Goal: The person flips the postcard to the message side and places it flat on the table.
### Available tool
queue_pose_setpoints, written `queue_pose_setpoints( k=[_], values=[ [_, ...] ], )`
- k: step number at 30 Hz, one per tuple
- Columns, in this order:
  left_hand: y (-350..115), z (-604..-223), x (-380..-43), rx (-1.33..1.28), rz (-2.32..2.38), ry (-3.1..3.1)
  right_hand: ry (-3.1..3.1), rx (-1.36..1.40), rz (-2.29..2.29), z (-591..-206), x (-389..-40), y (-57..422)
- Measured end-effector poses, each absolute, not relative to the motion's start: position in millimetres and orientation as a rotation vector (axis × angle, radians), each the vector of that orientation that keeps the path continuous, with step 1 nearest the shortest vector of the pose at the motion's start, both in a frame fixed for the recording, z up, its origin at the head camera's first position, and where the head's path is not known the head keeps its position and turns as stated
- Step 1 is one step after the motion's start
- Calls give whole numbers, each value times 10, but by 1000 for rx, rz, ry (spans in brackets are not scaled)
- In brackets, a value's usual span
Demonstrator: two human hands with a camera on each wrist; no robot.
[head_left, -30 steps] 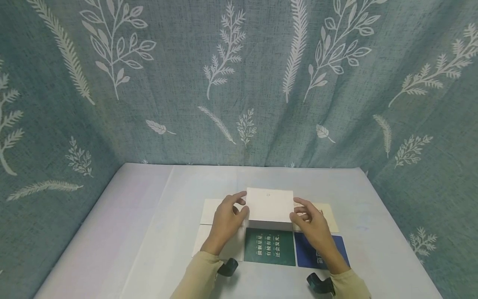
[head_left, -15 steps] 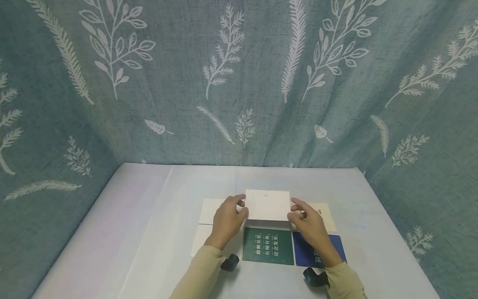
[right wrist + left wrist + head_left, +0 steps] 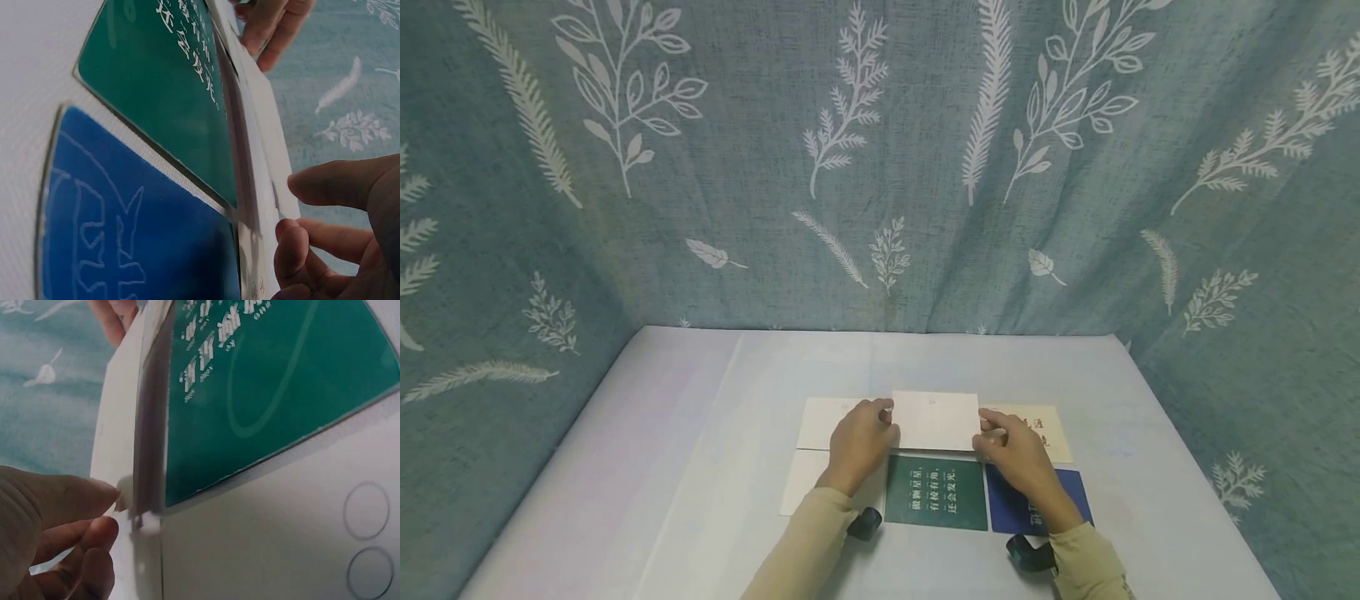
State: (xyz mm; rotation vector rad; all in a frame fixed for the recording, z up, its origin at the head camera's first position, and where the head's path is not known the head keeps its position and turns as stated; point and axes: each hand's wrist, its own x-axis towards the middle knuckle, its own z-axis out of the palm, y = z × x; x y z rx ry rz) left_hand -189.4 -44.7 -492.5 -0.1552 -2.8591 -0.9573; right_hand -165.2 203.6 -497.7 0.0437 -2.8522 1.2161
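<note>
A white card (image 3: 935, 423) lies between my two hands, slightly raised over the table, tiny print near its far edge. My left hand (image 3: 859, 446) pinches its left edge with thumb and fingertips, and my right hand (image 3: 1018, 454) pinches the right edge. Directly in front of it a green card (image 3: 936, 493) with white characters lies flat; the left wrist view shows that green card (image 3: 281, 387) close by. Beneath my right wrist is a blue card (image 3: 1004, 504), partly covered by the arm. In the right wrist view, the white card (image 3: 272, 125) stands edge-on beside the fingers.
Two pale cards, an upper one (image 3: 822, 423) and a lower one (image 3: 803, 483), lie at the left, partly under my left hand. A cream card (image 3: 1047, 425) with dark characters is at the right. The white table (image 3: 700, 500) meets a leaf-patterned curtain (image 3: 925, 167) behind.
Both hands have lowered the white card toward the table, into the gap in the far row. The shadow band beneath its near edge has narrowed. The other cards stay in place.
</note>
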Motion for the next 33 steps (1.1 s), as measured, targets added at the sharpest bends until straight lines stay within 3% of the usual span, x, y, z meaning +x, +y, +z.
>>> queue_pose_setpoints(
  k=[33],
  values=[
    [-440, -4953, -1881, -88, -941, -2897, -2904, 42, 1146, -5006, -1660, 2034]
  ],
)
